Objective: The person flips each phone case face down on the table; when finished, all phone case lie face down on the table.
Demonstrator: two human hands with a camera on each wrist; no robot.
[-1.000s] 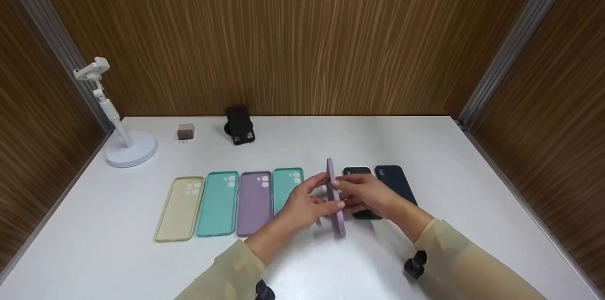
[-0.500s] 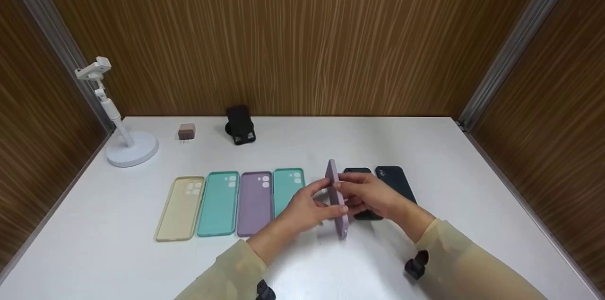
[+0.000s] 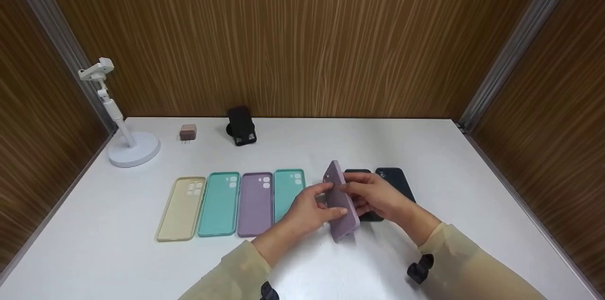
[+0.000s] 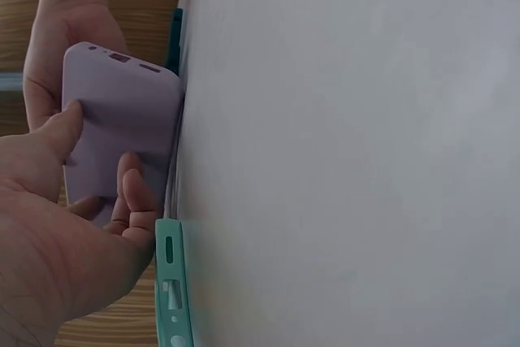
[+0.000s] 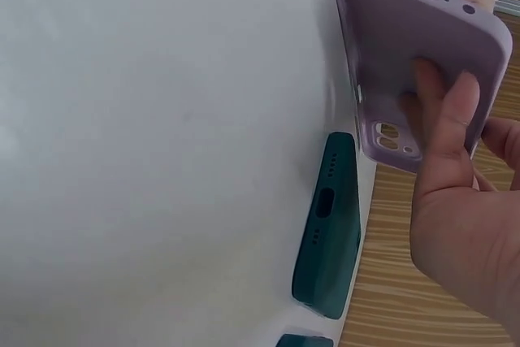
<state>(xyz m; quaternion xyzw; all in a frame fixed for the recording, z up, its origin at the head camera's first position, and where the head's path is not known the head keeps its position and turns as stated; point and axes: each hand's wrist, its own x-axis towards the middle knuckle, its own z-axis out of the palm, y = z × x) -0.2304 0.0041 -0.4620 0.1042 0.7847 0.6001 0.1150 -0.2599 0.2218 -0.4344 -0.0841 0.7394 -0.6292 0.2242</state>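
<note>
A lilac phone case (image 3: 336,201) stands on its long side between both hands, its outer back turned toward the left. My left hand (image 3: 302,212) holds it by that back and the upper edge; in the left wrist view the thumb lies at the edge of the case (image 4: 126,115) and the fingers bend against its back. My right hand (image 3: 383,198) pinches its upper long edge from the other side. Inside the hollow case (image 5: 390,46), right fingers reach in, near the camera cutouts. A dark phone case (image 3: 373,216) lies partly hidden under the right hand.
Left of the hands lie a cream case (image 3: 179,210), a teal case (image 3: 218,208), a purple case (image 3: 255,208) and another teal case (image 3: 286,191). A dark case (image 3: 396,182) lies at right. Farther back are a black case (image 3: 241,125), a small pinkish block (image 3: 188,132) and a white stand (image 3: 134,151).
The lilac case has turned from nearly edge-on so that more of its back shows, and its lower end has shifted a little right. Both hands keep hold of it.
</note>
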